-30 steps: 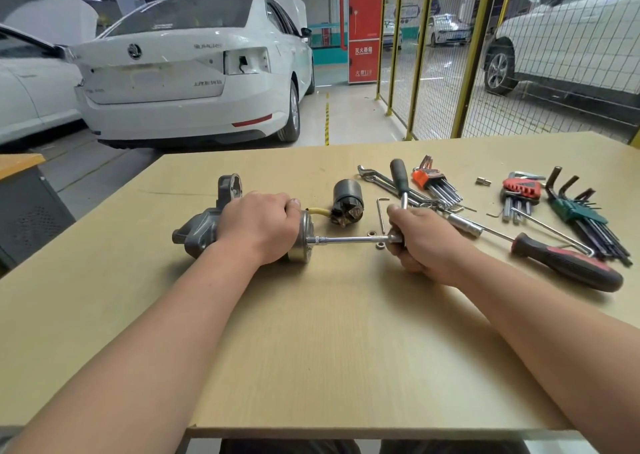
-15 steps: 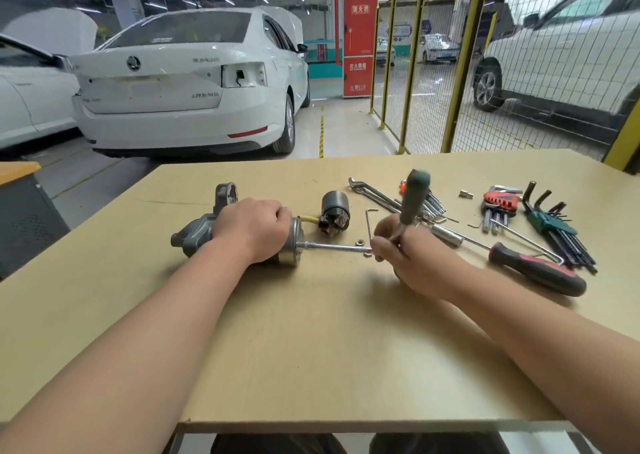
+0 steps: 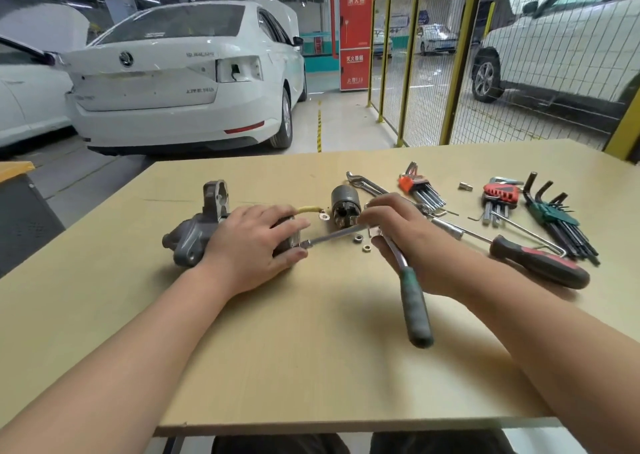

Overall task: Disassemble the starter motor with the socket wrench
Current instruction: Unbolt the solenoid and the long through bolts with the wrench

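Note:
A grey starter motor (image 3: 194, 237) lies on its side on the wooden table (image 3: 311, 367). My left hand (image 3: 254, 245) lies over its cylindrical body, fingers curved round it. A socket wrench (image 3: 414, 301) with a dark green handle points toward me; its long extension bar (image 3: 332, 236) runs left to the motor's end face. My right hand (image 3: 412, 242) grips the wrench at its head. A black solenoid (image 3: 344, 200) stands behind, with a yellow-sleeved lead (image 3: 308, 209) beside it. Two loose nuts (image 3: 362, 243) lie under the bar.
To the right lie a red-and-black screwdriver (image 3: 540, 266), a red hex key set (image 3: 498, 197), a green hex key set (image 3: 557, 218), an orange-holder key set (image 3: 419, 187), spanners (image 3: 363, 181) and a small bit (image 3: 465, 186). Cars and a yellow mesh fence stand beyond the table.
The wrench handle has swung from pointing up and away to pointing toward me. My right hand turned with it. The left hand stays on the motor.

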A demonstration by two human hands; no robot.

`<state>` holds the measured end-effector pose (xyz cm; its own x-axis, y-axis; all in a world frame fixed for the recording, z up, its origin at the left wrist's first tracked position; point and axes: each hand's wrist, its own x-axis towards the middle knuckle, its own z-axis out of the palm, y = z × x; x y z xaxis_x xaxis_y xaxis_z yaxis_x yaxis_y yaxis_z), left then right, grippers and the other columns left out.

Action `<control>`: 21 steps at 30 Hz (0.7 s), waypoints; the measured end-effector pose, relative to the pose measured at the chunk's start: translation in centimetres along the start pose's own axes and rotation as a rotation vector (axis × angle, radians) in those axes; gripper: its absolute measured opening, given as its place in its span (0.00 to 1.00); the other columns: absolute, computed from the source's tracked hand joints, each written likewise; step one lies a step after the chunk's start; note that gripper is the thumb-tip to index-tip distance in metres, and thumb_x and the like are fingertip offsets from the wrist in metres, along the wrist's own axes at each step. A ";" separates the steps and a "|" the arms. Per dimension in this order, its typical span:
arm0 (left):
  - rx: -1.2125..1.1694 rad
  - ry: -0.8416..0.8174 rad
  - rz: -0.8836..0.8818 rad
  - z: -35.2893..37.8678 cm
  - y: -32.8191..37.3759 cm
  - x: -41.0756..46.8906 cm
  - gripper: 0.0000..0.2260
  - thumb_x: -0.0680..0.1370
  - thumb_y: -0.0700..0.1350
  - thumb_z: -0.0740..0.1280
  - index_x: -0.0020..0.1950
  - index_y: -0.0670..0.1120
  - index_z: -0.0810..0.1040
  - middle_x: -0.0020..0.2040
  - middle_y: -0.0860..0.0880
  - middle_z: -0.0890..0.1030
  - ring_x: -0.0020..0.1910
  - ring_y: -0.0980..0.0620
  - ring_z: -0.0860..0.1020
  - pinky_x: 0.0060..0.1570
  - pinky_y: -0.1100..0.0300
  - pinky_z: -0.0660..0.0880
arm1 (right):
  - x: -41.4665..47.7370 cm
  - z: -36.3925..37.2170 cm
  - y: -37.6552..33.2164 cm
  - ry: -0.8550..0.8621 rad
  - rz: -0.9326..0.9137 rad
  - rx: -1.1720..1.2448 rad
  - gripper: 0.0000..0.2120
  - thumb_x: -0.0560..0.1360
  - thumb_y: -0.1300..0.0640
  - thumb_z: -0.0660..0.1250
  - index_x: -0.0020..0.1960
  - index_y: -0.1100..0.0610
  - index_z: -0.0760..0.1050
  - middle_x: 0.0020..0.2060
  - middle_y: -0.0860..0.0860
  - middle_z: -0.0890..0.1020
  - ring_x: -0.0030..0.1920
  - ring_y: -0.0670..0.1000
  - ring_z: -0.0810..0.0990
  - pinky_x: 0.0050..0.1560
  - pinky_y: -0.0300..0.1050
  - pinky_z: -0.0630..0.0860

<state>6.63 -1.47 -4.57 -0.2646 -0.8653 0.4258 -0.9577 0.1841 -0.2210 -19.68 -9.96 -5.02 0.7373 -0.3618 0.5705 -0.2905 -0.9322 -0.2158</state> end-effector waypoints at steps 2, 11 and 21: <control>-0.001 0.001 0.046 0.0 0.4 0.4 0.20 0.76 0.58 0.56 0.59 0.50 0.80 0.60 0.46 0.77 0.55 0.43 0.77 0.55 0.49 0.71 | 0.2 0.5 0.2 -0.025 0.129 0.058 0.20 0.72 0.69 0.66 0.63 0.60 0.71 0.56 0.51 0.70 0.57 0.48 0.72 0.59 0.35 0.67; -0.109 0.044 0.028 0.2 1.3 0.8 0.21 0.77 0.57 0.53 0.49 0.48 0.83 0.57 0.52 0.79 0.58 0.47 0.75 0.56 0.51 0.67 | -0.1 0.6 1.4 -0.078 0.621 0.739 0.10 0.80 0.53 0.60 0.48 0.59 0.75 0.38 0.52 0.85 0.27 0.51 0.77 0.27 0.43 0.72; -0.217 0.117 0.051 0.7 0.6 1.0 0.17 0.75 0.58 0.57 0.49 0.51 0.83 0.54 0.56 0.81 0.57 0.49 0.75 0.55 0.52 0.68 | -0.3 0.8 1.6 0.056 0.516 0.702 0.09 0.75 0.59 0.69 0.48 0.46 0.80 0.39 0.45 0.83 0.34 0.43 0.78 0.39 0.39 0.78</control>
<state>5.83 -2.58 -4.93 -0.3120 -0.7949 0.5204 -0.9414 0.3326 -0.0564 -19.80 -11.32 -6.17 0.5810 -0.7564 0.3005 -0.1237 -0.4469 -0.8860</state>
